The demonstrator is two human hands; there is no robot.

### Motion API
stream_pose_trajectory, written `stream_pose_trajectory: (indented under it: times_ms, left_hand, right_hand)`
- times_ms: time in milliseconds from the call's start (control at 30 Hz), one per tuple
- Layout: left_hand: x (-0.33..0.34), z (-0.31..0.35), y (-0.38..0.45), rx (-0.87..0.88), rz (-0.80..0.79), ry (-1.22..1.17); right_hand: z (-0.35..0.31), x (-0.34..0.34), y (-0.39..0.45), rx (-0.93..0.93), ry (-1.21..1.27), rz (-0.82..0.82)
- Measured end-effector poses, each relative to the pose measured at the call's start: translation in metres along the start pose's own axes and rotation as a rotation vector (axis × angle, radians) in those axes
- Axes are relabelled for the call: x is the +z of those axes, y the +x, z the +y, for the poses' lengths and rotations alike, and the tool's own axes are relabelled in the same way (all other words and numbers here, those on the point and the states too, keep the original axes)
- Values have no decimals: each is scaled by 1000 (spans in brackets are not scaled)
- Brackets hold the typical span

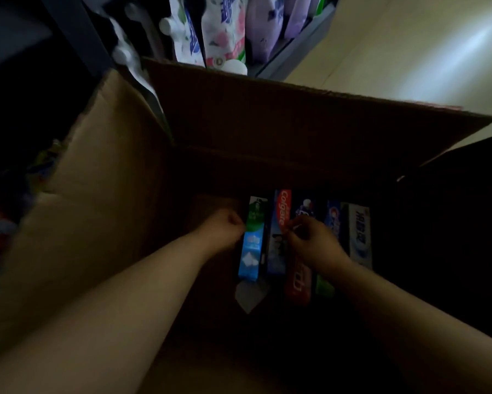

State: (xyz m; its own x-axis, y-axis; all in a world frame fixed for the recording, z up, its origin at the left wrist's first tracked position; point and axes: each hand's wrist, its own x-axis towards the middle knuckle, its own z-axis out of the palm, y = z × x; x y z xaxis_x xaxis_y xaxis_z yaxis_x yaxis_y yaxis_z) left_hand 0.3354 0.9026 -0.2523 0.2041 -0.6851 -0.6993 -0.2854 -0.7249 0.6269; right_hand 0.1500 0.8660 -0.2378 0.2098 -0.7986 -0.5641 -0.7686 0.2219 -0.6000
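red Colgate box [285, 209]: long axis points away from you, under your right hand [313, 240], which pinches it | left hand [223, 227]: curled beside green-blue box [251, 245], grasp unclear

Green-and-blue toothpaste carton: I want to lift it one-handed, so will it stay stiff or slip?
Probably stiff: the green-and-blue toothpaste carton shows straight, crisp edges. Likely light, being slim. Its smooth printed face may slip, and pushed sideways it would probably meet the Colgate carton beside it.

Inside a carton [296, 123], left hand [224, 228] grips a green-blue toothpaste box [251, 251]; right hand [314, 241] pinches a red Colgate box [285, 206].
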Motion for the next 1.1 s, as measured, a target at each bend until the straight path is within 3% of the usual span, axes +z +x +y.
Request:
stream_pose_trajectory:
  times_ms: [167, 467, 600, 867, 967, 1100]
  left_hand:
    - [30, -29, 39, -1, 4, -33]
    - [60, -65, 27, -201, -152, -160]
    - [69, -69, 27, -185, -204, -173]
    - [84, -72, 27, -145, -164, -135]
    - [86, -77, 30, -163, -122, -248]
    - [82, -82, 34, -315, -159, -491]
  right_hand:
    - [33, 19, 13, -111, 81, 113]
    - [49, 21, 4, -133, 133, 183]
    - [52, 26, 1, -160, 200, 178]
    - [48, 17, 2, -124, 325, 210]
    - [45, 15, 4, -132, 338, 228]
    - [44, 18, 4, -113, 346, 198]
